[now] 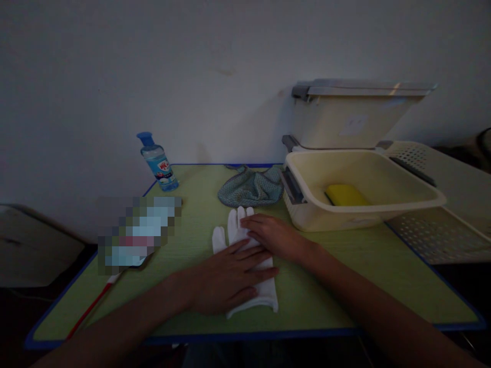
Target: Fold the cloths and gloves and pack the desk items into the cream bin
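Note:
A white glove (264, 292) lies flat on the green tabletop, its fingers pointing away from me and its cuff toward me. My left hand (230, 276) rests across the palm part of the glove, fingers spread and stretched to the right. Over the upper part near the glove's fingers lies my right hand (270, 235), palm down with fingers extended to the left. Both hands touch the glove and cover much of its middle. Just beyond the glove's fingertips is a crumpled grey-blue mesh cloth (251, 188).
At right stands a cream plastic bin (326, 217), its lid (345, 117) raised, with a yellow sponge (347, 195) inside. A blue bottle (159, 163) stands back left. A phone (146, 232), partly pixelated, lies left with a red cable (90, 309). White perforated baskets (429, 235) sit beyond the table's right edge.

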Available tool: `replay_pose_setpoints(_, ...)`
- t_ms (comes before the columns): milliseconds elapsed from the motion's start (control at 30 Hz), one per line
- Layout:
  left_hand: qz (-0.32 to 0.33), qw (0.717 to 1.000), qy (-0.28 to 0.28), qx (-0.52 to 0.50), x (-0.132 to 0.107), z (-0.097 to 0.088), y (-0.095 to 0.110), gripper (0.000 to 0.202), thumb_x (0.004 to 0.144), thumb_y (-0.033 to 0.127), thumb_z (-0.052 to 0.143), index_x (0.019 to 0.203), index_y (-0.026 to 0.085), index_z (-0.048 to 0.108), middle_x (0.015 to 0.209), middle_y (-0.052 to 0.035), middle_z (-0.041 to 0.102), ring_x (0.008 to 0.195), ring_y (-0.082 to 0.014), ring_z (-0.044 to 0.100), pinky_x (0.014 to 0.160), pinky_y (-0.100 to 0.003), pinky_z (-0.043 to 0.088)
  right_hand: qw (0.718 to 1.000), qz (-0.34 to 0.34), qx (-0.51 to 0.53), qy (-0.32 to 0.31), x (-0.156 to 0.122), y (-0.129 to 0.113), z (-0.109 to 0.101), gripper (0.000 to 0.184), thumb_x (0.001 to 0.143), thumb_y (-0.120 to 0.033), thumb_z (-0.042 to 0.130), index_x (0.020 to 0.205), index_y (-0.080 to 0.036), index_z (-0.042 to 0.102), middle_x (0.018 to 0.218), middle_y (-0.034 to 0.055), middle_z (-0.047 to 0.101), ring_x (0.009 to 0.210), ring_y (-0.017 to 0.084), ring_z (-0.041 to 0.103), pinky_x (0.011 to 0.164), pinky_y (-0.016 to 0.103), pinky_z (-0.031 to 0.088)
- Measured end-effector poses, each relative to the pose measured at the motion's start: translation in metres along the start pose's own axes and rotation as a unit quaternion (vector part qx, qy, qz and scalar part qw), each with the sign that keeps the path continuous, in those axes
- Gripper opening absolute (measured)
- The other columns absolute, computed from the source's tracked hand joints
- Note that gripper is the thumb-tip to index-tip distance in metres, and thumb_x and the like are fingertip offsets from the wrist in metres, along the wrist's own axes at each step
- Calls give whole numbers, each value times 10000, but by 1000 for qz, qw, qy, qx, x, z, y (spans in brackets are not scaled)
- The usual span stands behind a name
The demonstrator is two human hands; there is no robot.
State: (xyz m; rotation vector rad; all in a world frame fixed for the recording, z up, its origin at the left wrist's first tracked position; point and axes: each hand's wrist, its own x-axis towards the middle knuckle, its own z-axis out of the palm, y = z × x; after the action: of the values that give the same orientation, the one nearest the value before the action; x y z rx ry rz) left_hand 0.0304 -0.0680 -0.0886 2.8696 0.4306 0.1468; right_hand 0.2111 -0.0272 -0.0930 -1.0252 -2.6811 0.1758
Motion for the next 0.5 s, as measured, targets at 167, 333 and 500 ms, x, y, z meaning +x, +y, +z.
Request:
replay_pose_setpoints(167,-2,1000,-5,-4,0,-2,0,413,907,295,373,1312,219,373,1373,-65,401,1311,-199,269,1097,-401,141,1000,-2,-1,5,-1,0,2,262,840,-82,458,1080,-92,562,1127,137,595,1055,208,553,878,328,453)
replay_pose_setpoints(333,9,1000,10,-2,2,-2,0,405,891,291,399,1285,194,400,1325,-90,452,1283,-209,315,1085,-402,173,1000,2,-2,-2,-1,1,3,271,824,-73,478,1081,-95,559,1132,138,589,1052,209,551,874,328,455)
replay_pose_setpoints(500,21,999,25,-3,3,-2,-1,381,873,292,434,1238,185,450,1271,-106,494,1242,-226,368,1062,-405,229,1000,-3,-5,2,-1,0,3,287,829,-66,464,1102,-75,551,1139,150,583,1050,209,549,883,329,447)
